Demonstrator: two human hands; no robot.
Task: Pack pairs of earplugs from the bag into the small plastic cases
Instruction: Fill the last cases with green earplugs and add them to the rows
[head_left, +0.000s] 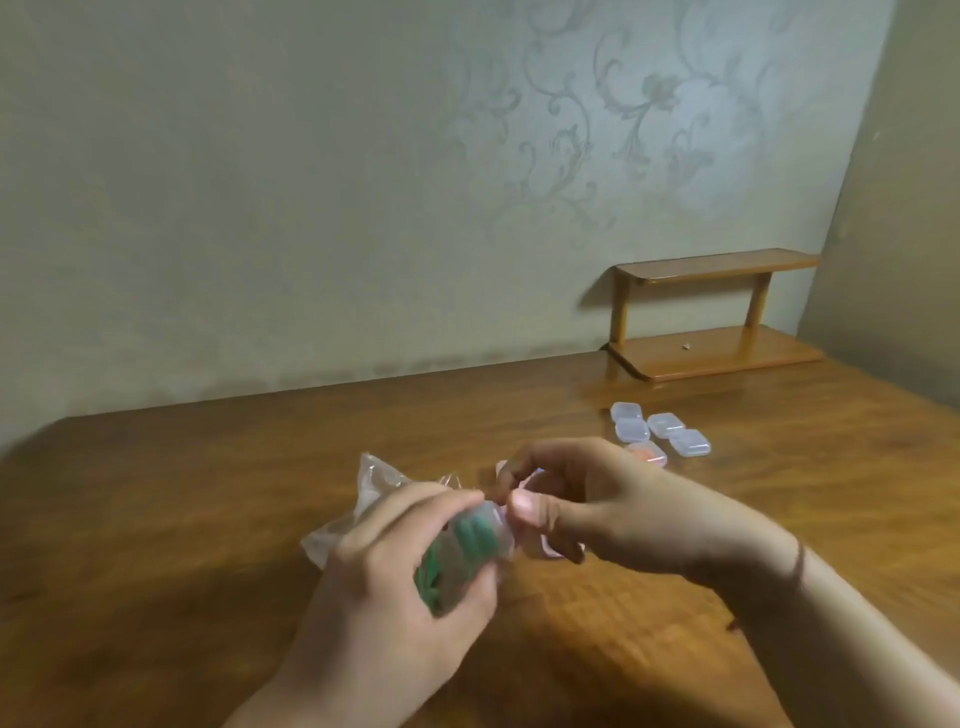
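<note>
Your left hand (395, 561) is curled round the crumpled clear plastic bag (363, 499), which sits near the middle of the brown wooden desk (156, 519), and the green foam earplugs (470, 535) show through the film under your fingers, bunched at the bag's right end. Your right hand (587, 499) has thumb and fingers drawn together at that same end, pinching at the mouth of the bag; whether it already has an earplug between the tips I cannot tell, the blur hides it. Something pale pink and clear peeks out under and behind that hand, possibly an open case, but it is too hidden to call. The cluster of small clear plastic cases (660, 431) lies apart toward the far right of the desk, in front of the little two-tier wooden shelf (711, 317) in the far right corner; one of them, the case nearest you (647, 453), shows orange inside and looks already filled. For this step, keep the left grip firm enough to hold the earplugs pushed up to the opening, yet loose enough not to squash the foam. Draw out one at a time with the fingertips, keep the mouth tilted up so none spill onto the desk, and make sure you have a matched pair before you reach for a case
</note>
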